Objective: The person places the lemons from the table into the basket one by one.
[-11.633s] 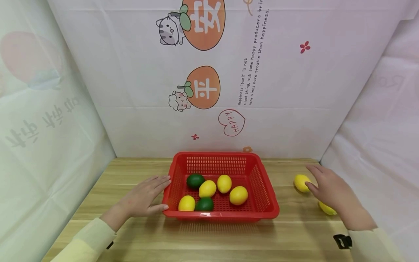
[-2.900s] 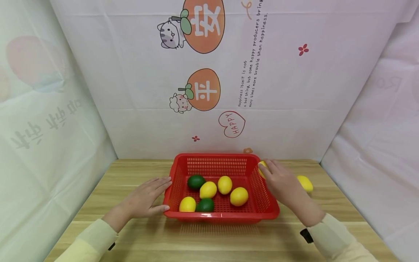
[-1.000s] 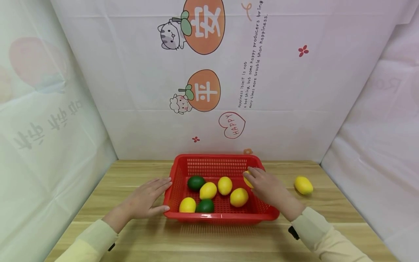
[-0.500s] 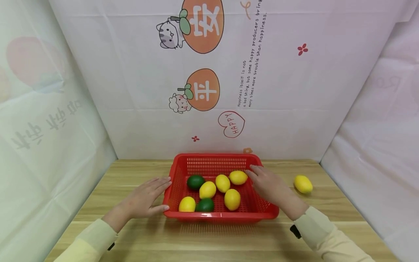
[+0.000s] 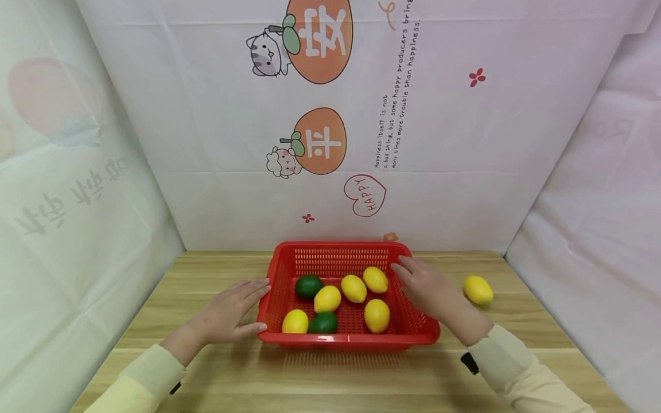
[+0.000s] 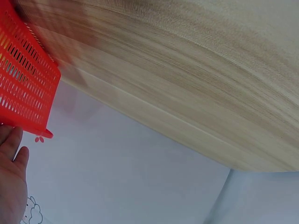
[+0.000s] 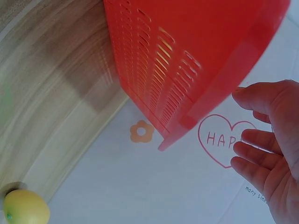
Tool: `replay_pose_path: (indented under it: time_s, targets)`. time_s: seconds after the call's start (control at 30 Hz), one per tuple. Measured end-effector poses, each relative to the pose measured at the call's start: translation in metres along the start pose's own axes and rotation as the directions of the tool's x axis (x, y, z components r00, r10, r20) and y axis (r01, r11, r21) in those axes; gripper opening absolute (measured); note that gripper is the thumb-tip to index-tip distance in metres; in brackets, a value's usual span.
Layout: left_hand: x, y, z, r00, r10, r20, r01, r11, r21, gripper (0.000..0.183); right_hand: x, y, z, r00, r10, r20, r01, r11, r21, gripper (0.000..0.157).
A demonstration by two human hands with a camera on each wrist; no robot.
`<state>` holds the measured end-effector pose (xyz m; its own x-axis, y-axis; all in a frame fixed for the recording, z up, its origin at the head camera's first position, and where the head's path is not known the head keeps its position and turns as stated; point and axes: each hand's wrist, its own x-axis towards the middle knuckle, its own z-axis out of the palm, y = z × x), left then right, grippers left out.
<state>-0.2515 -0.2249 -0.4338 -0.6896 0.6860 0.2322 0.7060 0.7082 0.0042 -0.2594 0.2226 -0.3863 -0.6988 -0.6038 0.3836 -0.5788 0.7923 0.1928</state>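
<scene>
A red slotted plastic basket stands on the wooden table. Inside lie several yellow lemons, one of them at the back right and another at the front right. Two dark green oval fruits, one of them a rear fruit, share the basket's left half. My left hand rests with fingers extended against the left rim. Over the right rim hovers my right hand, fingers spread and nothing in them, as the right wrist view confirms beside the basket wall.
One lemon lies on the table to the right of the basket, behind my right forearm. A printed white cloth hangs right behind the table, with more cloth along both sides.
My right hand has carried a lemon from the table into the basket and let it go, then drawn back slightly right. Lemons there rolled a little. My left hand stays put.
</scene>
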Motion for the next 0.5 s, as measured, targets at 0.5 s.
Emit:
replay_pose_path:
  time_s: [0.5]
  targets:
    - [0.0, 0.002, -0.001, 1.0, 0.007, -0.018, -0.007, 1.0, 0.006, 0.079, -0.006, 0.011, -0.007, 0.997, -0.01, -0.075, 0.012, 1.0, 0.028, 0.053]
